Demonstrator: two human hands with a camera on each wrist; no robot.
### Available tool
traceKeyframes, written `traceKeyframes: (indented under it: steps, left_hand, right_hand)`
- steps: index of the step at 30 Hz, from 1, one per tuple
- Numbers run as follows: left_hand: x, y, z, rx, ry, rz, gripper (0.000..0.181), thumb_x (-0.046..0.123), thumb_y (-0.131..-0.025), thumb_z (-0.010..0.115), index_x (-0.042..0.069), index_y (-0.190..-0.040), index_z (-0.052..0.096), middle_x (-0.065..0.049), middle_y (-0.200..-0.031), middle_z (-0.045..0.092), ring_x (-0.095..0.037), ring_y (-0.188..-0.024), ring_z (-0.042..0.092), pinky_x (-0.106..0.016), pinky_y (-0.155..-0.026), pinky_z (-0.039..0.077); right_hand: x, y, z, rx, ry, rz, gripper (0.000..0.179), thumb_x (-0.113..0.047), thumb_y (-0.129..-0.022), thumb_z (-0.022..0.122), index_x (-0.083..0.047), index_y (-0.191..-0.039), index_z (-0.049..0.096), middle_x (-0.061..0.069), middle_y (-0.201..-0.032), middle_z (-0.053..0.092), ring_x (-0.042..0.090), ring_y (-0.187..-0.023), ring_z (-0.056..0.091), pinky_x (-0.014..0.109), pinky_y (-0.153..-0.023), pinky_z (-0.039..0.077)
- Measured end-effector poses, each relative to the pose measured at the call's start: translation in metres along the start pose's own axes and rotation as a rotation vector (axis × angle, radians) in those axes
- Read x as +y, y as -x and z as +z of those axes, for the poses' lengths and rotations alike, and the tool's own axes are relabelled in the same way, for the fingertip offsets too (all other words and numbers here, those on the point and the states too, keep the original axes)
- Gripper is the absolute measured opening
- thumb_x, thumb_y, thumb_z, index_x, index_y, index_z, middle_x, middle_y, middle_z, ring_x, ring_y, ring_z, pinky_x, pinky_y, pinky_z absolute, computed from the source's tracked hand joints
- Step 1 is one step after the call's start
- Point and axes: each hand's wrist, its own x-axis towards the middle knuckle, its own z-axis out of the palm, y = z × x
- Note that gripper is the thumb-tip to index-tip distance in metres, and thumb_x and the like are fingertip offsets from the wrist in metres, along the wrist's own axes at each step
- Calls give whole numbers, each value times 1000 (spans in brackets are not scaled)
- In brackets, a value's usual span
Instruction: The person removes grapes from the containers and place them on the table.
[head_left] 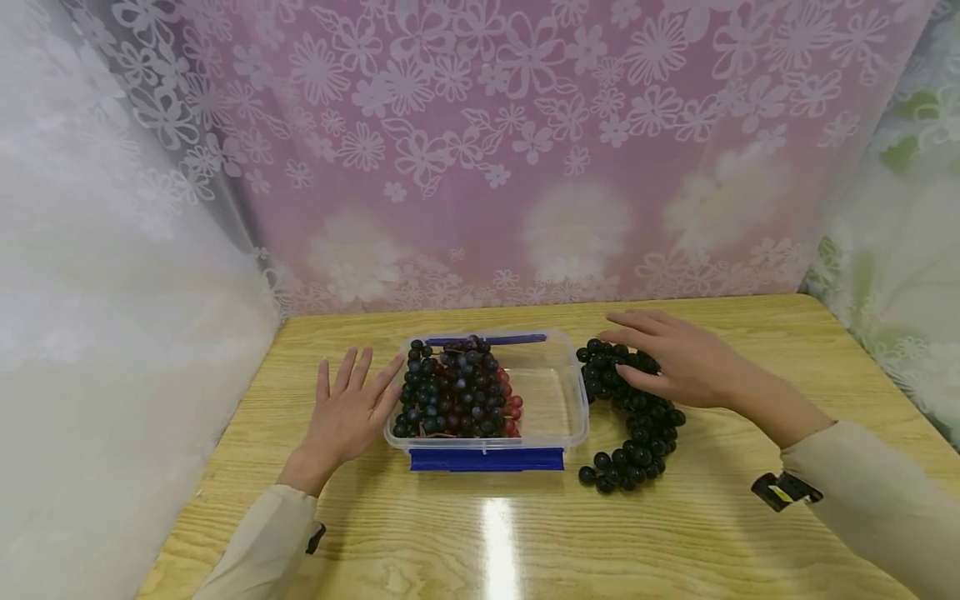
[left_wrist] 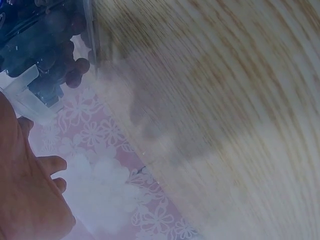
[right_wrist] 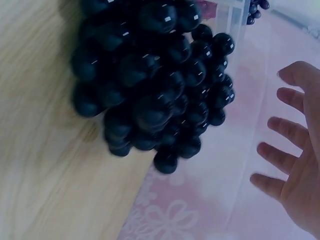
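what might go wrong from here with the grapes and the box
The black grapes lie in a long curve, so lifting one end might leave the rest dragging or catching on the box. The left hand is close beside it, so a nudge could slide the box.

A left hand (head_left: 341,421) and a right hand (head_left: 686,362) are being held out, unclenched.
The pale-sleeved left forearm (head_left: 258,542) is being held forward at a slant; its fingers (head_left: 345,371) are being splayed, the back of the hand being turned upward. The right forearm (head_left: 862,492), likewise sleeved, is being held inward from the right, its fingers being pointed leftward and the thumb (head_left: 641,380) being held apart from them. In the left wrist view the hand is being cropped, so the fingers' bend can hardly be judged.
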Motion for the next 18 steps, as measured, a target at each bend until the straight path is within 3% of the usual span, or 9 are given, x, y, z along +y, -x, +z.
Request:
traceKeyframes:
  steps: [5,18]
  left_hand:
    - [0,0,0,2,-5,2,55,55,-102,22,34,-152,26,-17,-157,13,-33,-144,0,-61,-107,-10]
    - [1,0,0,3,0,-2,52,51,-103,27,34,-152,26,-17,-157,14,-34,-144,1,-61,-107,-11]
  right_hand:
    - [-10,-13,-3,-12,84,-24,59,-46,-95,54,-22,-147,41,9,-153,29,34,-139,24,57,-106,24]
    - [-38,-43,7,-137,92,-34,70,-66,-94,36,-31,-153,24,4,-159,13,32,-144,7,62,-108,12]
